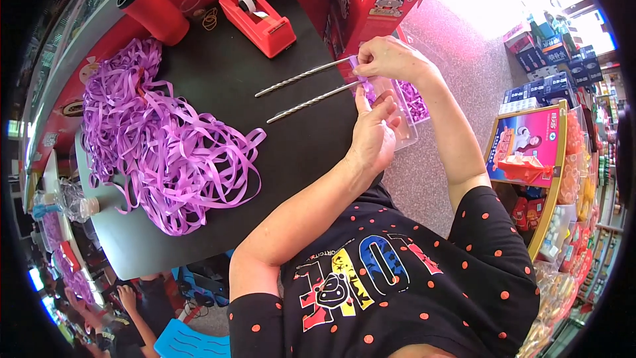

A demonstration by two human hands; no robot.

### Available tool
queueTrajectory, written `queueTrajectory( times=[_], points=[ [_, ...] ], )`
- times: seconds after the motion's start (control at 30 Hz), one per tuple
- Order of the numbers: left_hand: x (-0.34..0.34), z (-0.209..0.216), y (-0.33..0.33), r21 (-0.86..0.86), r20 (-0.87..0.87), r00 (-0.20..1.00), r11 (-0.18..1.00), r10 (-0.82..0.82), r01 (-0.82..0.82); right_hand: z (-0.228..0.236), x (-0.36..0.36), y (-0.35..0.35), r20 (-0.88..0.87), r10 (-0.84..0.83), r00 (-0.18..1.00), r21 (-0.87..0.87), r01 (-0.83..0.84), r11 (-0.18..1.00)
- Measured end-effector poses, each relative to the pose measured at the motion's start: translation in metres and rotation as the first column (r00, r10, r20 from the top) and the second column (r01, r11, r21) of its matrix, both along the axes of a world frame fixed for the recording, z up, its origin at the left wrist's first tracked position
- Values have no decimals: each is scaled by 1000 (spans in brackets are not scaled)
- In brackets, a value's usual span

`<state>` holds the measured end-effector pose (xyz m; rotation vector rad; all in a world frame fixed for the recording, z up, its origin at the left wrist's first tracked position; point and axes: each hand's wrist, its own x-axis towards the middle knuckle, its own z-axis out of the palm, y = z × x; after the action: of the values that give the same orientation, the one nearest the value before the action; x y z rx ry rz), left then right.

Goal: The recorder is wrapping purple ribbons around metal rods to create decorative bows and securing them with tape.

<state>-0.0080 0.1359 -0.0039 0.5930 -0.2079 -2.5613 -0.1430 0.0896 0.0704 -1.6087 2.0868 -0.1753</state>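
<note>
In the head view, two twisted metal rods (291, 81) reach over the dark table (222, 93), side by side and apart, their tips toward 10 o'clock. Near their other ends, just past the centre toward 1 o'clock, is a purple ribbon strip (353, 63). The right hand (394, 59) pinches this strip between closed thumb and fingertips; the left hand (374, 134) is half open, a fingertip at the lower rod's end, and whether it grips anything I cannot tell.

At 2 o'clock, a clear tray (405, 144) with purple pieces (414, 101) is partly covered by the hands. A red carton (374, 3) stands close beyond the right hand, toward 12 o'clock. At 11 o'clock sits a red tape dispenser (258, 23); rubber bands (210, 20) and a leaning red tumbler (156, 12) lie toward 10. A tangled purple ribbon heap (169, 146) crowds the table at 9 o'clock. A blue stool (192, 341) shows at 7, another person's hand (128, 298) at 8, and dark blue boxes (546, 86) at 2.
</note>
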Motion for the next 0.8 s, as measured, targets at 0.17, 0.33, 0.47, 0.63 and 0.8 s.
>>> queueTrajectory(
  times=[0.17,0.33,0.47,0.63,0.8],
  points=[
    [3,3,1,4,-1,1000,1000,16,-16,-28,-28,13,266,67,962,-105,-40,994],
    [4,5,2,3,-92,996,1000,-3,4,-90,-34,34,895,-301,330,153,406,901],
    [9,13,0,71,-44,999,997,-12,15,-118,-11,24,995,-100,15,90,312,946],
    [9,11,0,56,-36,999,998,-8,10,-145,-10,19,888,-65,-455,166,186,968],
    [10,13,0,31,-31,999,999,-17,18,-144,-21,18,927,-86,-364,161,179,971]
  ],
)
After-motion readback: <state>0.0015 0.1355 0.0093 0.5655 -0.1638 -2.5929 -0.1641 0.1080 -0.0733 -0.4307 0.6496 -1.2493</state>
